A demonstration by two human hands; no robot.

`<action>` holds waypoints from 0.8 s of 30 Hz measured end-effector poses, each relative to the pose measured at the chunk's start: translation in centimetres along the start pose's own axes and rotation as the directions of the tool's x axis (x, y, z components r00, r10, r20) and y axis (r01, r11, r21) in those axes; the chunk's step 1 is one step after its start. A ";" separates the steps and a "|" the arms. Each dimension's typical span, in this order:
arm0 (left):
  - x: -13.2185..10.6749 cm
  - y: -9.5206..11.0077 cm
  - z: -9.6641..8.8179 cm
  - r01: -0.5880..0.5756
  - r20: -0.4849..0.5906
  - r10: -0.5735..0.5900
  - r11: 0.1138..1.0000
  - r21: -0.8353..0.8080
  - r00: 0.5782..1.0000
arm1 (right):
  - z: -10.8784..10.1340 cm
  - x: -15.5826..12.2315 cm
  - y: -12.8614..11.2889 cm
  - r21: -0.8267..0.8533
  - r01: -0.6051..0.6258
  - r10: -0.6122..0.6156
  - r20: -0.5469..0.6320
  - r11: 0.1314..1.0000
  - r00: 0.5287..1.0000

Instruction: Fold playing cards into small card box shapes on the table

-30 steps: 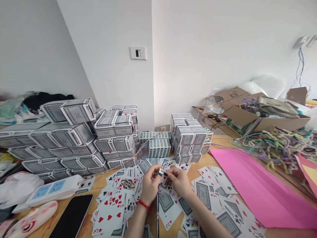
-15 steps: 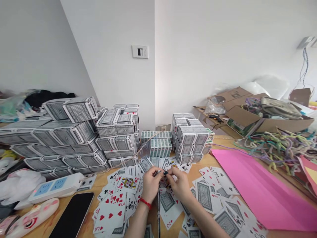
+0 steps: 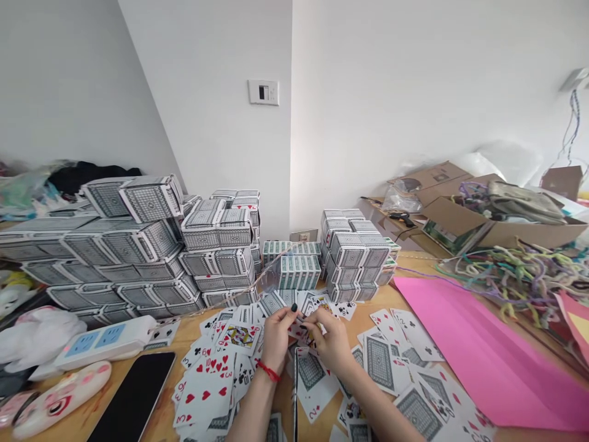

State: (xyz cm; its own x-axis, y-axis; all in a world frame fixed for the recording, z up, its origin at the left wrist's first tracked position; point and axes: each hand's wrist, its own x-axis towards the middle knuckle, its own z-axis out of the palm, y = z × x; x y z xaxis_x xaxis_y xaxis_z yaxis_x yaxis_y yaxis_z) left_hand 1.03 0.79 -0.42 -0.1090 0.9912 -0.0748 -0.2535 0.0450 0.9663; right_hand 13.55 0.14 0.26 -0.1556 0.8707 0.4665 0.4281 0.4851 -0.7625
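Note:
My left hand [image 3: 277, 337] and my right hand [image 3: 329, 339] meet above a spread of loose playing cards [image 3: 216, 380] on the wooden table [image 3: 184, 334]. Both hands are closed in a pinch, fingertips touching around a small thing I cannot make out. A red string bracelet [image 3: 267, 371] circles my left wrist. Face-up and face-down cards lie all around the hands. A thin dark strip [image 3: 294, 399] runs toward me between my forearms.
Stacks of card boxes [image 3: 138, 245] rise behind the cards, more card boxes [image 3: 356, 255] at centre right. A power strip [image 3: 103, 339], a black phone [image 3: 133, 399] and a pink mask [image 3: 59, 399] lie left. Pink paper [image 3: 473, 350], coloured cords [image 3: 515, 276] and cardboard boxes [image 3: 488, 215] lie right.
The hands have drawn closer together and slid slightly lower and nearer the cards. The view has shifted a little to the left.

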 end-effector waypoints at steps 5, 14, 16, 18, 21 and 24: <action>0.0 0.2 0.0 -0.026 -0.033 0.028 0.998 0.064 0.999 | 0.5 -0.2 0.4 0.108 -0.159 0.165 -0.049 0.981 0.985; 0.0 0.5 -0.2 -0.216 -0.004 0.231 0.916 0.339 0.973 | 0.4 -0.3 1.9 0.140 -0.267 0.273 -0.022 0.953 0.962; -0.2 0.9 -0.2 -0.286 0.078 0.281 0.855 0.432 0.957 | 0.1 -0.3 2.0 0.145 -0.266 0.269 0.001 0.953 0.963; -0.3 1.2 -0.3 -0.335 0.132 0.312 0.802 0.494 0.941 | -0.1 -0.2 2.0 0.156 -0.268 0.267 0.026 0.951 0.963; -0.4 1.3 -0.4 -0.361 0.166 0.324 0.761 0.539 0.931 | -0.3 -0.1 2.0 0.173 -0.276 0.273 0.041 0.945 0.961; -0.3 1.2 -0.5 -0.372 0.176 0.334 0.734 0.568 0.926 | -0.5 0.1 2.0 0.223 -0.303 0.294 0.073 0.927 0.953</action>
State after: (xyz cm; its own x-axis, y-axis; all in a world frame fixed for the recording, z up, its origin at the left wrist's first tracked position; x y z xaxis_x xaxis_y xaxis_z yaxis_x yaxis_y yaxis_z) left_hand 0.24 0.44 0.65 -0.0169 0.9549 0.2966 0.4002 -0.2654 0.8771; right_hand 14.85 1.11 -0.98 -0.0874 0.9783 0.1881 0.2451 0.2041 -0.9478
